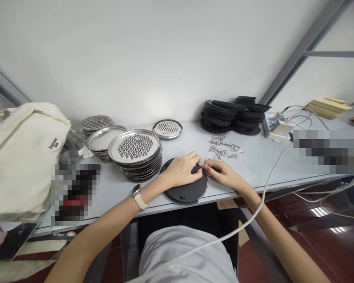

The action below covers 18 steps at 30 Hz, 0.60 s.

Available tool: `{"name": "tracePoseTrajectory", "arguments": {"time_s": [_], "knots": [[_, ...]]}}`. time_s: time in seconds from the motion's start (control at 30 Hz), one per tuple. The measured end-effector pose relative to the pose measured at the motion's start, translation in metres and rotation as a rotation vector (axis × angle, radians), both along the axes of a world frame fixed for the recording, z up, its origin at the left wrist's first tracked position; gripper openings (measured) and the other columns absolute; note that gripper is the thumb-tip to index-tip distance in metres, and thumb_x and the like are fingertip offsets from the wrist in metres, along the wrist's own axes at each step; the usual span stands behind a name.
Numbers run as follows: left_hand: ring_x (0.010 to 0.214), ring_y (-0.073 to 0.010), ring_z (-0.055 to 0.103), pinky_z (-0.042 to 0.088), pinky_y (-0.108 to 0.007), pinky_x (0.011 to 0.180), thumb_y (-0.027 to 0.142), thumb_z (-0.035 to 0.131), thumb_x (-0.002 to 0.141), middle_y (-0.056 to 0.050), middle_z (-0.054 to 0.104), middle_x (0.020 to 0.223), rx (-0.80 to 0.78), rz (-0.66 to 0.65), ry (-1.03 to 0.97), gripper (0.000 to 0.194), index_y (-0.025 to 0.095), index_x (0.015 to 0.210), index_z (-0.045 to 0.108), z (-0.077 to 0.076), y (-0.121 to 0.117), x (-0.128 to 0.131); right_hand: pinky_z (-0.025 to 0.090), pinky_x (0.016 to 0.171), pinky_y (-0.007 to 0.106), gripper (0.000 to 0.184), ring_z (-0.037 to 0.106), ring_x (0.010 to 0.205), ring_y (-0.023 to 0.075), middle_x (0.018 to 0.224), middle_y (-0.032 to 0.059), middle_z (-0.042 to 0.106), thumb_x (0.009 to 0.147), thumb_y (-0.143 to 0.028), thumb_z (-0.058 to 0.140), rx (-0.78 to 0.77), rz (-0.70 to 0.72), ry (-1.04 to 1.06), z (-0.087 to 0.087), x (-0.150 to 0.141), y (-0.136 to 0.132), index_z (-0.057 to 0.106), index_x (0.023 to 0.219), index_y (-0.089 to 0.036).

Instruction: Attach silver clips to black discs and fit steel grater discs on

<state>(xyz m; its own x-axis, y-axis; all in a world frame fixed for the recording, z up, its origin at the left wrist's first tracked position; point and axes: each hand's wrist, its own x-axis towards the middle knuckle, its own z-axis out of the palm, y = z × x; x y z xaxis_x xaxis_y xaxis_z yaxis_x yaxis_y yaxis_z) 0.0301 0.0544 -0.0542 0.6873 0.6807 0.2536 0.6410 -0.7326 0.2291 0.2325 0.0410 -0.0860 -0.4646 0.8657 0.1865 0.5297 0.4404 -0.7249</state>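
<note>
A black round disc [184, 192] with a thin metal rim lies on the table near its front edge. My left hand [181, 171] lies over the disc, fingers curled at its upper right edge and gripping it there. Between both hands a small metal wire piece [200, 164] shows at that edge, partly hidden by fingers. My right hand [221, 173] is closed in a pinch at this wire piece, just right of the disc. Several loose metal wire pieces [222, 148] lie beyond my right hand. Left of the disc stands a stack of metal grater plates [135, 148].
More metal plates [104, 137] are stacked at the left, and one grater disc [167, 129] lies near the wall. Black rings [221, 114] are piled at the back right beside a power strip [279, 125]. A white cable [267, 192] crosses before my right forearm. A cream bag [23, 157] stands left.
</note>
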Motion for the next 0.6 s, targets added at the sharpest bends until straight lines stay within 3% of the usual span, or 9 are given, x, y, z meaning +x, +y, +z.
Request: {"name": "tracePoseTrajectory", "arguments": {"time_s": [0.6], "knots": [[0.066,-0.014,0.055,0.034,-0.028,0.056,0.032,0.049,0.087,0.0,0.058,0.09,-0.013,-0.021,-0.021,0.011,0.021,0.087,0.05,-0.0012,0.0018,-0.0012,0.034,0.06,0.026,0.036,0.041,0.062,0.0127,0.066,-0.0016,0.043,0.097,-0.039,0.04,-0.014,-0.009,0.018,-0.0029,0.0009,0.0005,0.043,0.067,-0.018]]}}
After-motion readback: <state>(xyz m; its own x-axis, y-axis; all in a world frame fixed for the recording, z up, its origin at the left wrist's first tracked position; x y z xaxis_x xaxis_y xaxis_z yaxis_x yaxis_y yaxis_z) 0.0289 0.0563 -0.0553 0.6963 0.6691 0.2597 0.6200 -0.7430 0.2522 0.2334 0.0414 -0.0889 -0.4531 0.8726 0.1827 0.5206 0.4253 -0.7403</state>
